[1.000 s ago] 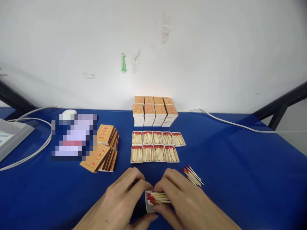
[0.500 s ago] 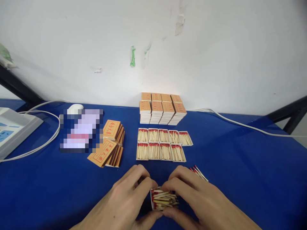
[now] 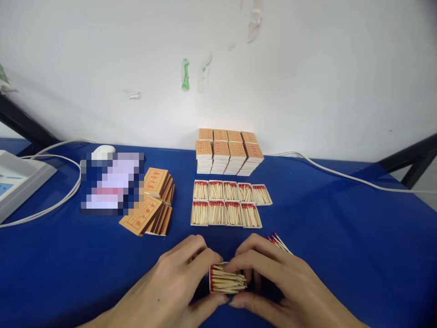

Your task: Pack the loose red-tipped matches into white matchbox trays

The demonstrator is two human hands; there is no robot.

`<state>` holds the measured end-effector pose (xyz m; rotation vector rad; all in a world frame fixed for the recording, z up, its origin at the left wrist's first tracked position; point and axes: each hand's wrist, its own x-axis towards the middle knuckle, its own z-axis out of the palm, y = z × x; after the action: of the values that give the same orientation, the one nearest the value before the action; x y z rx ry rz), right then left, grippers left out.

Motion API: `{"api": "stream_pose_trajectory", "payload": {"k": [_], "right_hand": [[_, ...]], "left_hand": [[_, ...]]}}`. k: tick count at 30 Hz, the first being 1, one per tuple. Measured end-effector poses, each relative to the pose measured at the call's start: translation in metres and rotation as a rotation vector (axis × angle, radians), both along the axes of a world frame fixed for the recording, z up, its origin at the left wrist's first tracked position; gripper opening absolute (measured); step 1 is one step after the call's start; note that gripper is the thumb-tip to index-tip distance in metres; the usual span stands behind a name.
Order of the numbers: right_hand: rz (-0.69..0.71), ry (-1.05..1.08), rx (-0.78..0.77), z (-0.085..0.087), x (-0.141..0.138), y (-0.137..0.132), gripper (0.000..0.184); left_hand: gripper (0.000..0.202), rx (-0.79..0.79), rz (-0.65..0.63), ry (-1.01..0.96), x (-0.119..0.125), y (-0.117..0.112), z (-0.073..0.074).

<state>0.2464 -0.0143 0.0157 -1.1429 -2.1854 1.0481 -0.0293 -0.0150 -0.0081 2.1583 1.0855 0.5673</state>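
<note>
Between my hands, near the front of the blue table, is an open matchbox tray (image 3: pixel 210 284) full of red-headed matches (image 3: pixel 227 281). The heads point left. My left hand (image 3: pixel 180 278) grips the tray's left part, thumb on the near side and index finger on the far side. My right hand (image 3: pixel 273 280) curves round the right part, its index finger touching the matches and its thumb by the near edge. A few loose matches (image 3: pixel 280 243) lie just beyond my right hand. Two rows of filled trays (image 3: pixel 209 225) stand ahead of my hands.
Matchboxes (image 3: pixel 228 152) are stacked against the wall. Flattened-looking orange covers (image 3: pixel 145 214) lie in a pile at left, beside a blurred phone (image 3: pixel 112 182) and a white mouse (image 3: pixel 104 150). White cables (image 3: pixel 341 177) run along the back; a white device (image 3: pixel 23 182) stands far left.
The matches in the tray now lie straighter and more nearly parallel. My right index finger has shifted over them. The whole view has moved slightly.
</note>
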Motion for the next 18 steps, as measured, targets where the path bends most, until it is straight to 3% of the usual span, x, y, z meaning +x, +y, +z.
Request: {"api": "stream_pose_trajectory", "payload": {"k": [3, 7, 14, 18], "right_hand": [[-0.02, 0.039, -0.052, 0.004, 0.005, 0.002, 0.032], [-0.025, 0.087, -0.119, 0.002, 0.006, 0.004, 0.018], [-0.05, 0.13, -0.185, 0.001, 0.008, 0.008, 0.011], [-0.063, 0.114, -0.159, 0.001, 0.011, 0.007, 0.011]], "left_hand": [[0.034, -0.025, -0.012, 0.003, 0.0, 0.001, 0.003], [0.036, -0.054, -0.048, -0.008, -0.001, 0.002, 0.007], [0.044, -0.024, -0.035, -0.111, 0.002, -0.002, -0.011], [0.032, -0.121, -0.067, -0.064, 0.0, -0.001, -0.005]]}}
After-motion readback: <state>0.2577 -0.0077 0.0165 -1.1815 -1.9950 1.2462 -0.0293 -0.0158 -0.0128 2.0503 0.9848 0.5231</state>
